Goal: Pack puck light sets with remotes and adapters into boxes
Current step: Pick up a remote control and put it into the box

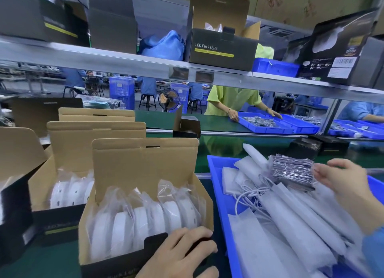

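Nearest open box (145, 205) was seen on the green table (41, 263), packed with a row of bagged puck lights (145, 219) standing on edge; no remote or adapter was visible in it, so the box was judged not yet complete. The left hand (182, 255) was rested on the box's front right corner, fingers curled over the rim, steadying it. The right hand (342, 180) was held over the blue bin (216, 174), fingers relaxed and spread, touching a bundle of shiny foil packets (291, 171); a firm grip could not be confirmed. The bin was also filled with long white foam sleeves (291, 225) and loose white cables (249, 194), probably the adapter leads. Risks judged from here: more than one packet could be lifted, since the bundle was tightly stacked; a cable loop could be snagged and dragged out with it; the loose bag tops in the box could be caught or crushed when parts are pushed in beside the lights. The raised back flap (145, 163) was standing upright directly between the box and the far belt, so entry would have to be made from above or from the right. Two more open boxes (68, 186) with lights were lined up just behind on the left, near enough to be knocked. A sample LED Puck Light carton (220, 49) was set on the shelf (124, 63) overhead. Another worker in a green top (232, 99) was seen across the belt at blue trays (266, 124), well apart.
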The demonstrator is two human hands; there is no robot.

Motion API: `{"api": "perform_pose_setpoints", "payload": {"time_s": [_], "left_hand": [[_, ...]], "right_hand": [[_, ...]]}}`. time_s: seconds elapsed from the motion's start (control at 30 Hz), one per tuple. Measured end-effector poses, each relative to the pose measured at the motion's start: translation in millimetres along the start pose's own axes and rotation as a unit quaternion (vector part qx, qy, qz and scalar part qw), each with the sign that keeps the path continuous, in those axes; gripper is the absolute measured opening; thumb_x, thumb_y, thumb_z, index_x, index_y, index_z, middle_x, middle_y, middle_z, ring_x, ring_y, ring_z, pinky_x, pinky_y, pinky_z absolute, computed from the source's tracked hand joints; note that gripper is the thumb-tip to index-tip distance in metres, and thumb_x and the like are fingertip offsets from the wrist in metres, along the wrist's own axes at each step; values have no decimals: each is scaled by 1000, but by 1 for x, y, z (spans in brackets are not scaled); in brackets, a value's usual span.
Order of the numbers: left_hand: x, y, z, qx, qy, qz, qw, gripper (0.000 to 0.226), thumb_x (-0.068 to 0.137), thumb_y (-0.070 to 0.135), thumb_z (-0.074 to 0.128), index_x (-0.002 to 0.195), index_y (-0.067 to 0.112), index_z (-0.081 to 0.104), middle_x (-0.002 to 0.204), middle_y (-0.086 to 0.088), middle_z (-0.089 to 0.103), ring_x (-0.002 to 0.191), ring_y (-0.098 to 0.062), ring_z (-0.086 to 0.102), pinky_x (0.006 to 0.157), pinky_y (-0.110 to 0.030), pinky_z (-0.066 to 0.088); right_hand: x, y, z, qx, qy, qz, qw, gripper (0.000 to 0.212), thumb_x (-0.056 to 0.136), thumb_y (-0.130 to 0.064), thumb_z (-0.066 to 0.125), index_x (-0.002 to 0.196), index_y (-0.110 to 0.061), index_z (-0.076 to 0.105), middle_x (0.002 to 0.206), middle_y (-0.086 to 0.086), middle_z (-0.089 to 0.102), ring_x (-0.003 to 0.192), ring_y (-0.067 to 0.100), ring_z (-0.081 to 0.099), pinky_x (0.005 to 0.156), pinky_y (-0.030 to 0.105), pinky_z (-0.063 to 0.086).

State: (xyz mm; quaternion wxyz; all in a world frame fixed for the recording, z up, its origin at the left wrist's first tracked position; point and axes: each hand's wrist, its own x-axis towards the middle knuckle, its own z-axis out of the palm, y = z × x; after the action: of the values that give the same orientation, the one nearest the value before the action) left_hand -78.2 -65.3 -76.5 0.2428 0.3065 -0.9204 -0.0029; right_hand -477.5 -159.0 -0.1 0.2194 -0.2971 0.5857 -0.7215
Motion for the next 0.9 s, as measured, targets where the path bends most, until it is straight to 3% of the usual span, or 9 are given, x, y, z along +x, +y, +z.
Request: {"api": "perform_pose_setpoints", "payload": {"time_s": [0.03, 0.07, 0.13, 0.2, 0.23, 0.4, 0.53, 0.6, 0.9], "left_hand": [[3, -10, -13, 10, -44, 82, 996, 41, 100, 32, 35, 114, 13, 69, 138, 4, 48, 119, -8, 38, 101, -18, 30], [-2, -10, -25, -11, 26, 142, 989, 53, 107, 31, 23, 135, -7, 49, 149, -9, 22, 128, -20, 18, 109, -28, 12], [2, -7, -35, -114, -1, 138, 984, 62, 109, 35, 16, 145, -15, 26, 146, -13, -1, 128, -24, 3, 107, -35, -5], [4, -11, -7, -65, -13, 48, 997, 42, 99, 32, 35, 115, 11, 68, 136, 0, 52, 119, -9, 37, 103, -18, 27], [0, -1, -2, -63, -17, -15, 998, 30, 89, 39, 44, 96, 32, 72, 118, 15, 64, 106, 3, 47, 94, -10, 37], [-3, 7, 11, -43, 37, -54, 997, 22, 82, 51, 46, 87, 45, 67, 108, 27, 64, 89, 10, 60, 83, -6, 45], [-3, 5, 12, -18, 70, -40, 997, 15, 85, 52, 47, 99, 49, 49, 112, 28, 61, 94, 11, 56, 85, -6, 44], [-3, 3, 12, -11, 70, -37, 997, 14, 86, 52, 47, 99, 49, 49, 113, 28, 60, 96, 11, 55, 86, -6, 44], [-4, 5, 11, 12, 40, -46, 998, 19, 86, 53, 45, 90, 48, 63, 113, 29, 61, 97, 12, 52, 88, -5, 42]], "right_hand": [[-1, -1, 0, 47, -21, 71, 996, 26, 89, 14, 52, 99, -10, 53, 98, 21, 62, 72, 17, 67, 52, 18, 56], [1, -2, -2, 90, -46, 133, 986, 32, 90, 15, 44, 113, -7, 51, 106, 21, 59, 78, 16, 64, 53, 17, 56], [3, -4, -7, 159, -79, 209, 962, 42, 91, 13, 35, 126, -9, 43, 113, 20, 56, 85, 15, 59, 52, 16, 55], [2, -7, -8, 194, -93, 217, 952, 41, 91, 12, 30, 123, -11, 41, 108, 18, 56, 83, 14, 55, 46, 14, 49], [0, -8, -7, 212, -100, 201, 951, 41, 90, 14, 27, 119, -11, 41, 107, 18, 56, 81, 14, 53, 46, 14, 47], [3, -9, -9, 283, -119, 24, 951, 52, 75, 27, 17, 88, -14, 45, 106, 17, 66, 101, 22, 68, 80, 24, 57], [5, 0, -15, 5, -101, -184, 978, 52, 86, 24, 45, 83, -26, 59, 96, -10, 75, 98, 6, 70, 87, 18, 53], [6, 7, -10, -112, -100, -257, 955, 48, 89, 17, 54, 85, -30, 60, 101, -19, 71, 95, -3, 68, 88, 13, 51], [-14, 12, 16, -253, -116, -474, 835, 57, 77, 29, 35, 84, -27, 48, 128, 10, 56, 117, 6, 59, 74, 22, 58]]}}
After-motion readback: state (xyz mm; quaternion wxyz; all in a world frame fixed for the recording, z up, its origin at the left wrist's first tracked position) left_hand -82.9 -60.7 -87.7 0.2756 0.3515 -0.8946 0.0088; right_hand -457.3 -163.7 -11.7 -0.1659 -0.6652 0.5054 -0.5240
